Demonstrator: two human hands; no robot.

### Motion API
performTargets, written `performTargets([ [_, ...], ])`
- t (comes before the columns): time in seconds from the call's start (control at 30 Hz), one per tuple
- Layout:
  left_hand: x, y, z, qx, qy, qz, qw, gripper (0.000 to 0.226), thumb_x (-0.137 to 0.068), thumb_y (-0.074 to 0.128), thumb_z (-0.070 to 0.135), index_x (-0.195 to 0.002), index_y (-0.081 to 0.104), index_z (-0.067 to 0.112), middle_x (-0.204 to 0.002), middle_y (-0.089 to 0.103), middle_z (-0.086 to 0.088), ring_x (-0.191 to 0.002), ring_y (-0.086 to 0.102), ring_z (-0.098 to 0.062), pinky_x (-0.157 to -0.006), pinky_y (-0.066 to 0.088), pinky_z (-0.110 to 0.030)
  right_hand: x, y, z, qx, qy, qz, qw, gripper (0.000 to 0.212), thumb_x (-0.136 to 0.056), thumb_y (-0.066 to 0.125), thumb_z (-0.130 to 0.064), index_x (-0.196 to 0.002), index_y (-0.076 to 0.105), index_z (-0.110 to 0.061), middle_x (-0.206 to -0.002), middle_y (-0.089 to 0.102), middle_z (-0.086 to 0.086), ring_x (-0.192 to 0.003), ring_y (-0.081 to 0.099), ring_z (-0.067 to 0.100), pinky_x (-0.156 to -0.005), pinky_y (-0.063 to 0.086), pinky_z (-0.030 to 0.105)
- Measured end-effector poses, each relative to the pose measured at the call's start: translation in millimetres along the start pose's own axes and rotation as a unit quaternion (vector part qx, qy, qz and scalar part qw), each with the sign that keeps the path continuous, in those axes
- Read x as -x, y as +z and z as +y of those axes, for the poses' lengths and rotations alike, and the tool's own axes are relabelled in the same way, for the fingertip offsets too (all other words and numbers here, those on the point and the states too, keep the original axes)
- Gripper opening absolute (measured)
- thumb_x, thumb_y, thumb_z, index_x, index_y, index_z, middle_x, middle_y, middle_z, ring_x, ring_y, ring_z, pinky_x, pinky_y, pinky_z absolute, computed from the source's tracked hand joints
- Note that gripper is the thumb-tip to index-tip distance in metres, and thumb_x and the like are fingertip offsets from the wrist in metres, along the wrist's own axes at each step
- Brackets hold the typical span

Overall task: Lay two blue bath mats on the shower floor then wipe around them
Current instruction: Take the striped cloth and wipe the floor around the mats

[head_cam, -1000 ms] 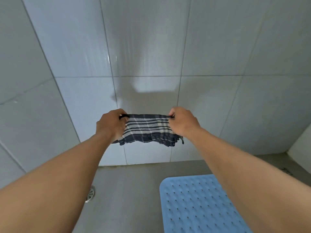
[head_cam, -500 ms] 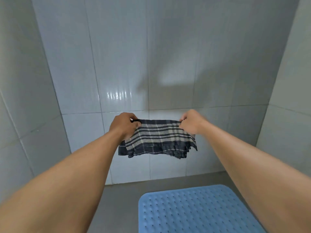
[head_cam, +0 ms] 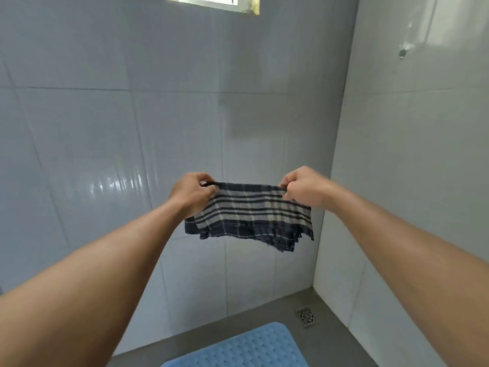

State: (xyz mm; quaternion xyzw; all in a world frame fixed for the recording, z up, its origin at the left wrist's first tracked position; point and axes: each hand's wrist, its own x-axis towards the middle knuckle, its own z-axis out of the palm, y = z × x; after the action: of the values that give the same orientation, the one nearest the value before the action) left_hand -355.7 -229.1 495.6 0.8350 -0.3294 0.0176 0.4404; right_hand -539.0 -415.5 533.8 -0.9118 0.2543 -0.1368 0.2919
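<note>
A dark blue and white striped cloth (head_cam: 248, 215) hangs stretched between my two hands at chest height in front of the tiled wall. My left hand (head_cam: 191, 193) pinches its upper left corner and my right hand (head_cam: 304, 188) pinches its upper right corner. The cloth's frayed lower edge hangs free. Below, one blue bath mat (head_cam: 246, 348) with small dimples lies flat on the grey shower floor (head_cam: 325, 345), its far end showing at the bottom edge. A second mat is not in view.
White tiled walls meet in a corner to the right. A square metal floor drain (head_cam: 307, 316) sits near that corner, just beyond the mat. A window edge (head_cam: 211, 1) shows at the top. A small wall fitting (head_cam: 402, 53) is on the right wall.
The view has tilted up and swung right, so the corner, the square drain and the window edge appear and less of the mat shows. Both hands keep holding the stretched cloth.
</note>
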Motion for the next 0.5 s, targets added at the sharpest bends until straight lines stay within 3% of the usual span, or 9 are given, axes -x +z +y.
performTargets([
  [0.1,-39,-22,84,0.011,0.017,-0.027,0.999,0.010,-0.094,0.067,0.029,-0.099,0.073,0.023,-0.096,0.072,0.000,-0.084,0.066,-0.020,-0.061,0.046,-0.026,-5,-85,-26,0.009,0.020,0.014,1.000,0.028,-0.090,0.051,0.000,-0.109,0.071,-0.004,-0.107,0.069,0.010,-0.105,0.061,0.030,-0.083,0.052,0.036],
  [0.17,-63,-39,138,0.006,0.025,-0.036,0.999,0.010,-0.093,0.068,0.030,-0.098,0.074,0.024,-0.095,0.072,-0.001,-0.084,0.066,-0.021,-0.063,0.048,-0.027,-12,-140,-43,0.011,0.035,0.027,0.999,0.028,-0.089,0.051,0.000,-0.111,0.068,0.004,-0.110,0.068,0.021,-0.102,0.062,0.034,-0.093,0.051,0.047],
  [0.27,-96,-65,213,-0.002,0.026,-0.054,0.998,0.010,-0.092,0.069,0.031,-0.098,0.074,0.026,-0.097,0.072,0.000,-0.091,0.067,-0.022,-0.078,0.056,-0.033,-19,-214,-67,0.021,0.041,0.030,0.998,0.032,-0.085,0.050,-0.003,-0.111,0.061,0.012,-0.088,0.058,0.018,-0.082,0.052,0.029,-0.077,0.049,0.047],
  [0.33,-116,-78,255,-0.007,0.037,-0.072,0.997,0.011,-0.092,0.068,0.031,-0.100,0.074,0.025,-0.098,0.072,0.000,-0.091,0.066,-0.022,-0.075,0.056,-0.030,-24,-257,-80,0.030,0.044,0.038,0.998,0.033,-0.082,0.050,-0.005,-0.107,0.060,0.014,-0.091,0.059,0.031,-0.085,0.057,0.045,-0.077,0.049,0.051],
  [0.37,-124,-84,274,-0.010,0.045,-0.078,0.996,0.011,-0.093,0.067,0.030,-0.101,0.073,0.025,-0.098,0.071,0.000,-0.090,0.066,-0.021,-0.070,0.053,-0.027,-27,-275,-85,0.031,0.046,0.044,0.998,0.033,-0.080,0.049,-0.005,-0.104,0.059,0.015,-0.088,0.058,0.031,-0.082,0.056,0.046,-0.074,0.049,0.051],
  [0.43,-141,-90,306,-0.010,0.061,-0.085,0.994,0.011,-0.094,0.066,0.029,-0.101,0.072,0.025,-0.096,0.071,0.001,-0.089,0.065,-0.019,-0.067,0.051,-0.025,-31,-306,-94,0.036,0.052,0.059,0.996,0.028,-0.077,0.048,-0.006,-0.092,0.058,0.015,-0.074,0.048,0.016,-0.070,0.045,0.030,-0.064,0.038,0.041],
  [0.5,-159,-92,332,-0.003,0.077,-0.092,0.993,0.012,-0.095,0.064,0.030,-0.102,0.072,0.024,-0.098,0.070,0.000,-0.091,0.065,-0.021,-0.076,0.055,-0.030,-39,-331,-97,0.036,0.055,0.072,0.995,0.022,-0.075,0.046,-0.007,-0.081,0.059,0.011,-0.072,0.048,0.009,-0.070,0.045,0.024,-0.064,0.036,0.037],
])
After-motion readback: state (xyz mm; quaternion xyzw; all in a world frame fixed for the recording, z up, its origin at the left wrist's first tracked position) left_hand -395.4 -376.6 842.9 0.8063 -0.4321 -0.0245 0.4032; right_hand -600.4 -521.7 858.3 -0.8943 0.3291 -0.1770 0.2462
